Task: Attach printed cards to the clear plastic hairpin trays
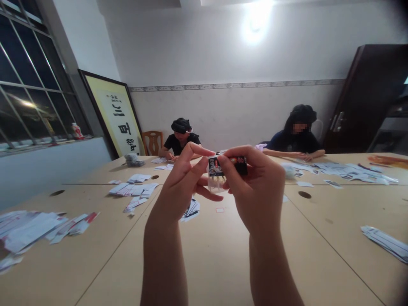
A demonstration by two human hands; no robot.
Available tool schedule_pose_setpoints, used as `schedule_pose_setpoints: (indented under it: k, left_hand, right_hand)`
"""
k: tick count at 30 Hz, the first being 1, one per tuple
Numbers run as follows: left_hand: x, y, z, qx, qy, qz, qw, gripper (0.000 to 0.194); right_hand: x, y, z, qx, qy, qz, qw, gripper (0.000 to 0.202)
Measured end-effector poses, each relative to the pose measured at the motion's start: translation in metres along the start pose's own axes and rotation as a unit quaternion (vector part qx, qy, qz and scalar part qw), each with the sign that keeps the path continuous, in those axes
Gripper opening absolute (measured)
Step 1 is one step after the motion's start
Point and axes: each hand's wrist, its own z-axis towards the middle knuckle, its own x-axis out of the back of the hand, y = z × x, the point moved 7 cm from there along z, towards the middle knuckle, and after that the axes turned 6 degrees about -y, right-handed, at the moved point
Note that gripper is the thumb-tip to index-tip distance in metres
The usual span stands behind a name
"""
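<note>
A small clear packet (216, 184) with a black printed label (215, 166) is held up above the table, in the middle of the view. My left hand (185, 182) grips its left edge between thumb and fingers. On the right side, my right hand (255, 182) pinches the black label, its thumb lying across the front. Thin pale items show through the clear part below the label. Beneath my hands, a small fan of printed cards (191, 209) lies on the table, partly hidden by my left wrist. A small red-edged paper (219, 210) lies beside it.
Paper packets (28, 229) are spread at the left, with further piles (134, 189) behind them. More papers (347, 171) lie at the back right, and a stack (385, 243) at the right edge. Two people (181, 138) (296, 136) sit across the table (216, 263).
</note>
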Motion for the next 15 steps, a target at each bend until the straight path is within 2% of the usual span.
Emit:
schedule_pose_setpoints:
  k: [10, 15]
  left_hand:
    - [-0.0025, -0.0002, -0.0003, -0.010, -0.026, -0.014, 1.000, 0.018]
    - [-0.0006, 0.0004, 0.0004, -0.012, -0.013, -0.005, 1.000, 0.018]
  right_hand:
    - [0.0029, -0.0023, -0.0006, 0.029, 0.019, -0.018, 0.999, 0.004]
    - [0.0020, -0.0019, 0.0001, 0.045, 0.020, -0.022, 0.999, 0.005]
